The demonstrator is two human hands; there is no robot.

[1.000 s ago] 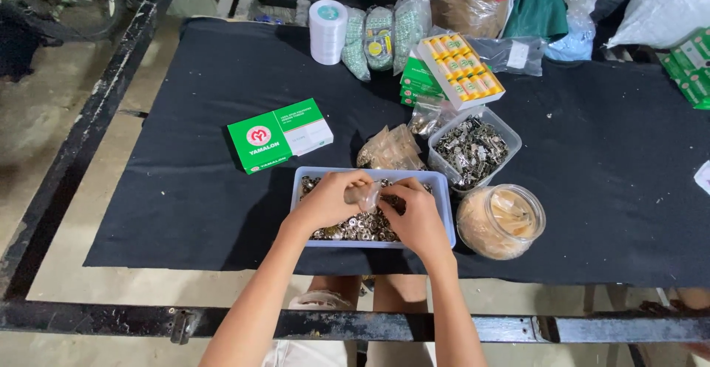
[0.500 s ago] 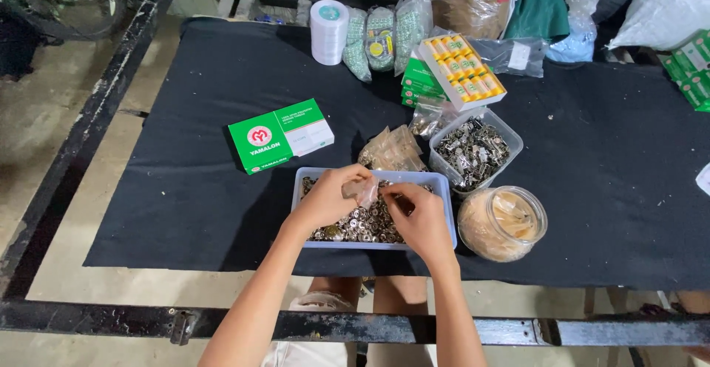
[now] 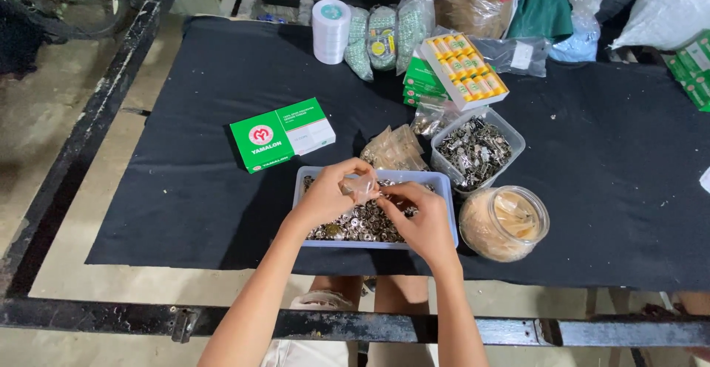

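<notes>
hands (image 3: 377, 204) over tray (image 3: 444, 184), jar (image 3: 505, 223) just beside

matt black cloth (image 3: 185, 189), shiny metal buttons (image 3: 362, 223) — clear plastic bag (image 3: 361, 187), glossy cardboard box (image 3: 281, 134)

Boxes, bags and a tape roll on the black-covered desk (image 3: 185, 212)

A flat green-and-white carton (image 3: 282, 134) lies at ten o'clock from the blue tray (image 3: 444, 189); a white tape roll (image 3: 330, 31) stands at twelve, beside three patterned plastic packets (image 3: 383, 38); an open box of yellow tubes (image 3: 464, 69) rests on green cartons (image 3: 420, 85) at one o'clock; clear bags (image 3: 396, 147) touch the tray's far rim.
</notes>
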